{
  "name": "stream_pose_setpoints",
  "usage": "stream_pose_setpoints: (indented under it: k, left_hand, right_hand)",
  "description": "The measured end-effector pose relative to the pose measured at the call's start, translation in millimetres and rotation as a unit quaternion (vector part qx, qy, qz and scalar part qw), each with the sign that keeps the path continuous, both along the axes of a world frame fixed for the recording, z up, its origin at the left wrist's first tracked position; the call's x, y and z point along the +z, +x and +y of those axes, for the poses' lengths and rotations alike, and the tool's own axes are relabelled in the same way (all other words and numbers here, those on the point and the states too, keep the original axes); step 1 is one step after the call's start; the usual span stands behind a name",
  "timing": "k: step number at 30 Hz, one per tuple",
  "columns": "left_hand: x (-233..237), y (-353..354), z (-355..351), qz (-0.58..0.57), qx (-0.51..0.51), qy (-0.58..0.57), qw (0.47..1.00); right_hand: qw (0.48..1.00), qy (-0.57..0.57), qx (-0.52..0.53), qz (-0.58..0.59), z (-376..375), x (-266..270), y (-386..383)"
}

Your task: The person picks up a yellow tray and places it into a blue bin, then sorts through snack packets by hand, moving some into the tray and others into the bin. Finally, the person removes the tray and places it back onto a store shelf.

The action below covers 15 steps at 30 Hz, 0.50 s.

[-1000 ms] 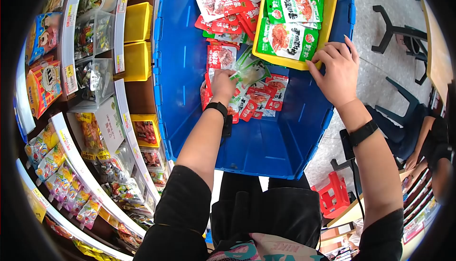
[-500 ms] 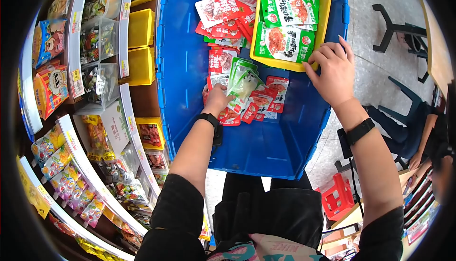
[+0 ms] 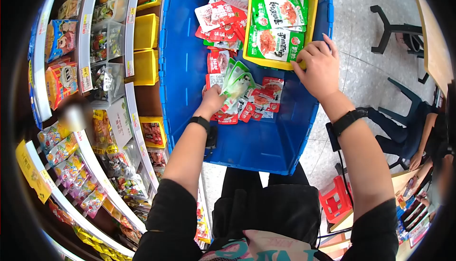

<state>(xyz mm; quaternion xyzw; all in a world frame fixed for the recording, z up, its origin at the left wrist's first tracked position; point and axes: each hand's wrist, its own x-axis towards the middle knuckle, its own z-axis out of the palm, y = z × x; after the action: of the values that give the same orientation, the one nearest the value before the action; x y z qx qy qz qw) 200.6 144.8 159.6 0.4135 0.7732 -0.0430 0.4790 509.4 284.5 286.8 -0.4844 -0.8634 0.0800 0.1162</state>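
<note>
My left hand (image 3: 213, 100) is closed on a fanned bunch of green-and-white snack packets (image 3: 236, 81), their pale backs showing. Under and beside it lie red-and-white snack packets (image 3: 259, 100) at the bottom of a blue crate (image 3: 247, 147). With thumb and curled fingers, my right hand (image 3: 319, 66) grips the near right corner of a yellow tray (image 3: 266, 62), beside the crate's right rim. Inside the tray are several green packets (image 3: 275, 42), printed side up. Another pile of red packets (image 3: 217, 18) sits left of the tray.
Shelves of bagged snacks (image 3: 61, 82), clear bins (image 3: 108, 42) and yellow bins (image 3: 145, 66) line the left. To the right are a red stool (image 3: 335, 198), a chair base (image 3: 392, 30) and a seated person (image 3: 399, 132).
The crate, tray and both hands appear shifted slightly left as the view moves. The green packets in my left hand are fanned a little differently. My right hand stays at the tray's corner.
</note>
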Motion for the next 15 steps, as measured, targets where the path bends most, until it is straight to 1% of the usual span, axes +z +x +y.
stream_pose_setpoints:
  k: [1,3,4,6,7,9,11,12,14,15]
  left_hand:
    - [9,-4,-2,0.002,0.000,0.004,1.000]
    - [29,-16,-10,0.013,-0.020,0.087,0.996]
    - [46,-17,-14,0.016,-0.018,0.092,0.995]
    - [88,-15,-25,0.015,0.048,0.168,0.984]
    - [104,-16,-34,0.017,0.050,0.175,0.983]
    - [133,-16,-51,0.027,0.028,0.238,0.970]
    - [185,-1,-59,0.051,0.033,0.214,0.975]
    - [198,3,-69,0.052,0.042,0.224,0.972]
    - [218,10,-89,0.088,0.023,0.251,0.964]
    - [229,15,-98,0.091,0.034,0.260,0.961]
  right_hand:
    - [1.000,-0.001,0.000,0.003,0,-1,0]
    - [1.000,0.000,-0.001,0.003,0,-1,1]
    - [1.000,-0.003,-0.002,0.003,0,-2,1]
    - [1.000,-0.002,-0.002,0.008,0,-2,1]
    - [1.000,0.005,0.000,0.010,-2,-3,1]
    - [1.000,0.010,0.001,0.022,0,-3,2]
    - [1.000,0.017,0.010,0.020,-1,-1,3]
    - [0.999,0.013,0.007,0.029,-1,-1,3]
    - [0.999,0.000,0.007,0.033,-1,1,2]
    - [0.999,0.010,0.018,0.034,-1,3,2]
